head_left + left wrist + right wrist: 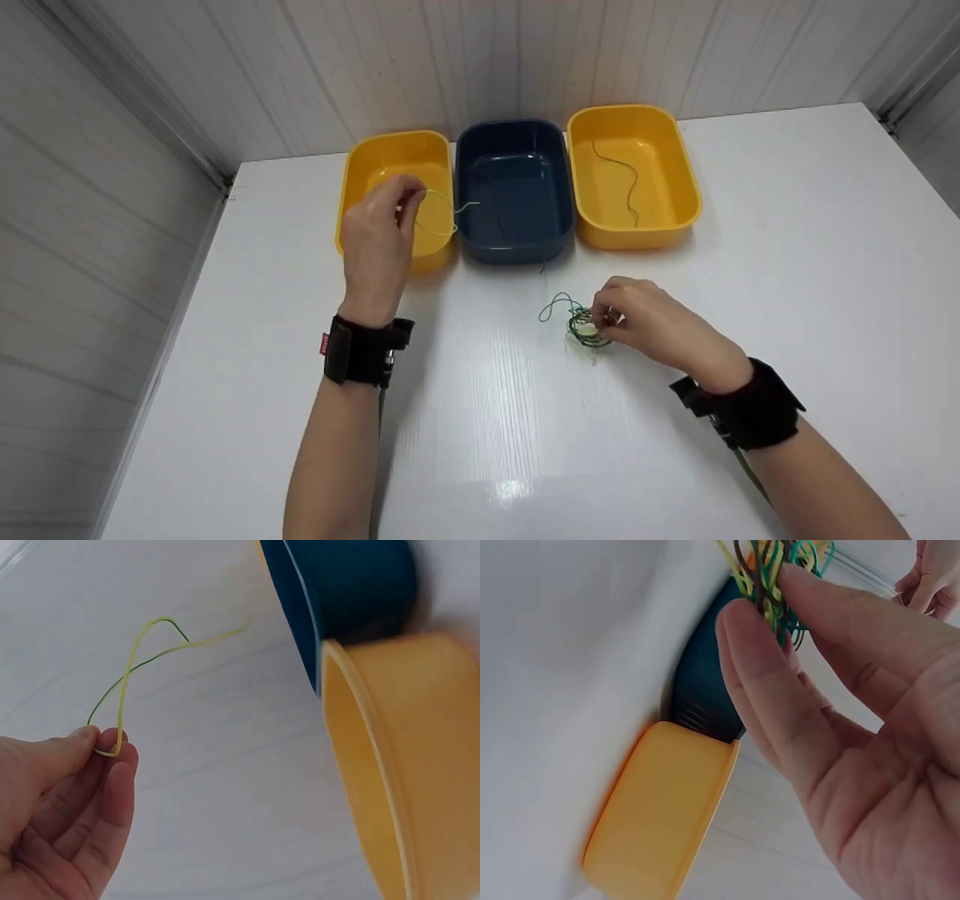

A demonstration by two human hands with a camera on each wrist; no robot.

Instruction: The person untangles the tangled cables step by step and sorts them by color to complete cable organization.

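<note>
our left hand (379, 244) pinches a thin yellow-green wire (442, 210) between the thumb and the fingers (112, 765). the wire makes a loop that sticks up and out past the fingertips. it hangs over the left yellow tub (390, 161), which sits right under these fingers.

our right hand (645, 319) is down low on the tabletop (787, 247). its fingers (780, 690) are curled around a little bundle of wires (585, 328), green and yellow all tangled up. one green loop (553, 306) pokes out of the bundle on the side away from the palm and lies flat on the tabletop.

just past the bundle, farther from our right fingers, sits a dark blue tub (514, 187). it stands between the two yellow tubs, and they look like they touch side by side. the right yellow tub (634, 176) has one long dark wire (626, 184) lying wiggly on its floor. we can see a thin dark thing in the blue tub too, but it is too small to tell.

black bands go around both wrists. a white wall stands behind the tubs.
</note>
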